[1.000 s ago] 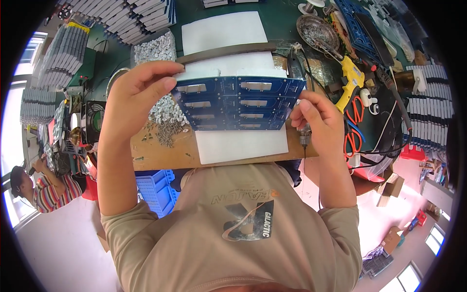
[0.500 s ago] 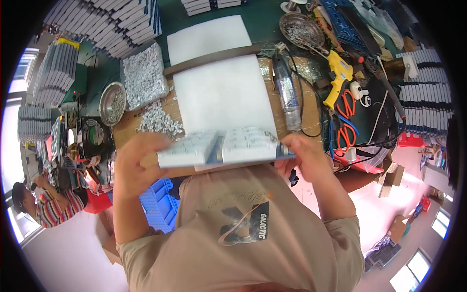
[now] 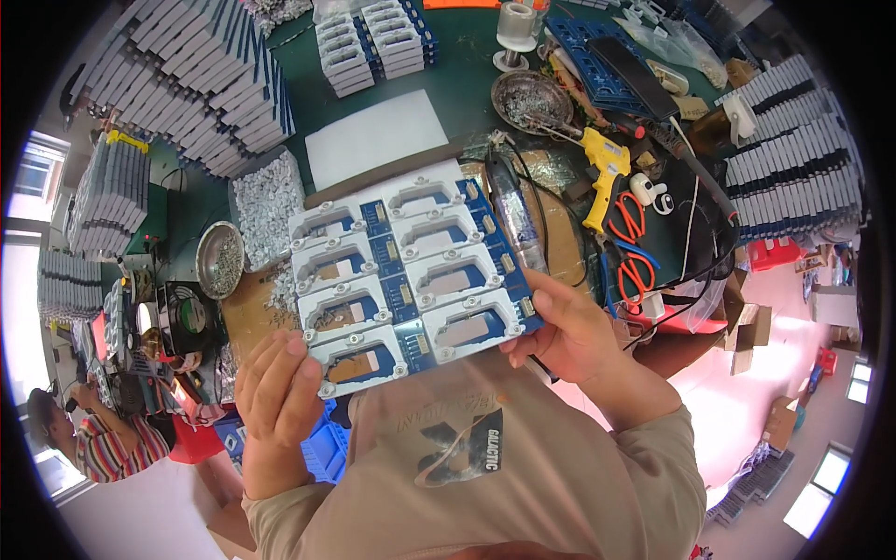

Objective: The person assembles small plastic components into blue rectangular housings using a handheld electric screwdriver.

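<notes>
A round metal dish of small screws sits at the left; beside it lies a heap of small white parts; the left hand pinches the near left corner of a blue circuit panel, held over the bench's near edge, its eight white frames facing up; the right hand pinches its near right corner, thumb on top; beyond lies a yellow glue gun.

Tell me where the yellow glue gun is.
In the head view, the yellow glue gun lies right of centre, beyond the right hand, between the round metal dish and two small white gadgets.
</notes>
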A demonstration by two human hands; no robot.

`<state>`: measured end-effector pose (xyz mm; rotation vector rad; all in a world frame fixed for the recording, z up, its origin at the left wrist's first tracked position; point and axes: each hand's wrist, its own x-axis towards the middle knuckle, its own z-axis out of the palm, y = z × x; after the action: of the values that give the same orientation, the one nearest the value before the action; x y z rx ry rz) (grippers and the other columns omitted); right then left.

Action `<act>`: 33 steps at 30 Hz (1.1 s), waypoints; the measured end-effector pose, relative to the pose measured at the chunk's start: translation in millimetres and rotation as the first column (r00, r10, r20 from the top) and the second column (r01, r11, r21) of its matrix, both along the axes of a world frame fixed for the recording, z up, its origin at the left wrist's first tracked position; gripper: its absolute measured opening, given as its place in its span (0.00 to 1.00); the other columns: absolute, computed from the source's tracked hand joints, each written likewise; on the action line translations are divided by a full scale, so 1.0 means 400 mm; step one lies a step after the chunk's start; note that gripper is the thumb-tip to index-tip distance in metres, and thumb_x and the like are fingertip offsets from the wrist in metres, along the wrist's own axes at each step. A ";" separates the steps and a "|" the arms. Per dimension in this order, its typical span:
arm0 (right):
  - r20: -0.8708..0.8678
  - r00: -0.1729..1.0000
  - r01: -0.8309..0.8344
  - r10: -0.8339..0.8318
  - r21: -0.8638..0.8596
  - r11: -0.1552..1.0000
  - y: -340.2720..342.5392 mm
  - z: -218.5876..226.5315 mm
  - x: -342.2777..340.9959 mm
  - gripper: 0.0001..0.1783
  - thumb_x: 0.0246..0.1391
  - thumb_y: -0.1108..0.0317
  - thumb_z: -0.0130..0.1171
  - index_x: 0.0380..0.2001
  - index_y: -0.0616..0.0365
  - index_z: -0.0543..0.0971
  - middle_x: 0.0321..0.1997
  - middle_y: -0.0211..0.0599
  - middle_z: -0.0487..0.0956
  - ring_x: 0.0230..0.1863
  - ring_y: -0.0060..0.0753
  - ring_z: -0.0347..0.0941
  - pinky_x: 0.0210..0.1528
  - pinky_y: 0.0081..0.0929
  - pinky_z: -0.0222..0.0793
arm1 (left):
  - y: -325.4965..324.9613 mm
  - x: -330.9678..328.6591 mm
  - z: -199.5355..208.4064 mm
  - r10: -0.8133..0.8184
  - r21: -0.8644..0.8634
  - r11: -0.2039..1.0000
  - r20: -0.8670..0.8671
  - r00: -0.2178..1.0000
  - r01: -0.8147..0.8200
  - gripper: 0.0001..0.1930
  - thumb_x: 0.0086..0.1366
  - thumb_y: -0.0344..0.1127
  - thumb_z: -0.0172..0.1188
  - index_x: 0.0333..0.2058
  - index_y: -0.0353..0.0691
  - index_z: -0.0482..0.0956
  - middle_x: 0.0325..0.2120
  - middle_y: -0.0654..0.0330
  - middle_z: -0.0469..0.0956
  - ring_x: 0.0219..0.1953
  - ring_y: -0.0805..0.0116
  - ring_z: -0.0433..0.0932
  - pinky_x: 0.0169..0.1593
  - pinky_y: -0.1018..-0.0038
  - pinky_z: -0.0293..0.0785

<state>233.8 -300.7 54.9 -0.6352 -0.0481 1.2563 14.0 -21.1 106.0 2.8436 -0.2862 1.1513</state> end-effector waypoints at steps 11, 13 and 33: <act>0.298 0.936 0.224 -0.187 -0.096 0.970 0.144 0.054 0.100 0.29 0.69 0.67 0.51 0.69 0.69 0.65 0.51 0.48 0.82 0.46 0.38 0.83 0.47 0.36 0.83 | 0.036 0.059 -0.077 0.157 -0.076 0.986 0.096 0.983 -0.150 0.23 0.55 0.19 0.68 0.51 0.38 0.79 0.49 0.44 0.79 0.47 0.44 0.83 0.50 0.58 0.83; 0.318 0.920 0.277 -0.231 -0.109 0.955 0.187 0.050 0.145 0.27 0.70 0.68 0.49 0.68 0.69 0.66 0.48 0.45 0.82 0.45 0.37 0.83 0.48 0.35 0.83 | 0.045 0.033 -0.127 0.192 -0.158 0.972 0.097 0.977 -0.175 0.22 0.56 0.20 0.68 0.51 0.39 0.79 0.50 0.43 0.78 0.48 0.44 0.82 0.51 0.59 0.83; 0.470 0.816 0.455 -0.336 -0.166 0.875 0.795 -0.056 0.718 0.20 0.70 0.78 0.38 0.60 0.70 0.71 0.43 0.47 0.81 0.38 0.38 0.82 0.41 0.34 0.86 | -0.075 -0.085 -0.349 0.402 -0.303 0.827 -0.270 0.875 -0.473 0.20 0.60 0.37 0.69 0.50 0.37 0.79 0.52 0.45 0.75 0.57 0.36 0.74 0.58 0.48 0.73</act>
<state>521.0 17.2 32.4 -1.0968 -0.1023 0.6959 -19.8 -51.1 -33.7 2.7152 0.5705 0.8443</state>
